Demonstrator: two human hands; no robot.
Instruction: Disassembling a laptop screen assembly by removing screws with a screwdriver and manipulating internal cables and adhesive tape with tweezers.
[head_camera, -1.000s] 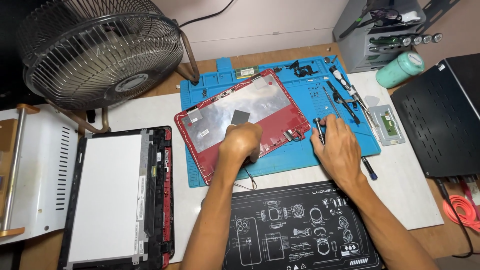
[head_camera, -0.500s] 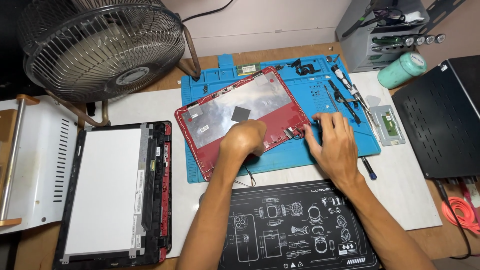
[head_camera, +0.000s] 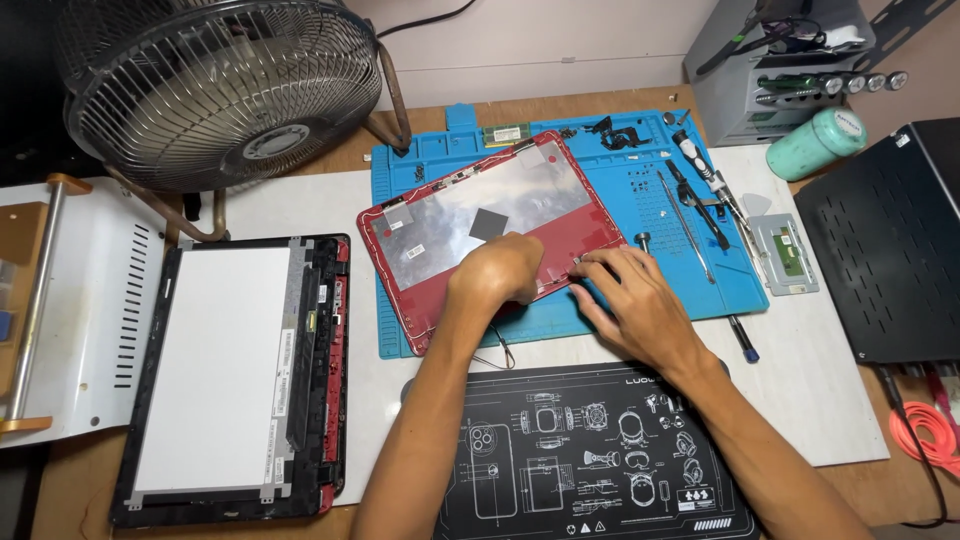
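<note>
Overhead, the bench reads big to small. A metal floor fan (head_camera: 225, 85) stands at the far left corner; below it a screen panel in its black frame (head_camera: 235, 375) lies flat. A blue silicone repair mat (head_camera: 640, 300) sits centre, with a black printed work mat (head_camera: 590, 455) nearer the person and a black vented case (head_camera: 890, 240) at the right edge.

On the blue mat lies the red laptop lid shell (head_camera: 480, 215), foil-lined side up — long axis running from near-left to far-right, tilted against the mat's edges. A dark square pad (head_camera: 491, 223) sits near the middle of the foil.

Both hands meet at the shell's near long edge. The left hand (head_camera: 497, 272) rests on that edge, fingers curled under in a loose fist; whether it grips anything, I cannot tell. The right hand (head_camera: 635, 305) lies just to its right, palm down, fingers extended leftward with the tips touching the shell's near-right corner — pressing or pinching there, not closed round a tool.

A screwdriver (head_camera: 700, 165) and tweezers (head_camera: 685, 225) lie untouched on the mat beyond the right hand, small screws (head_camera: 640, 180) scattered near them.
</note>
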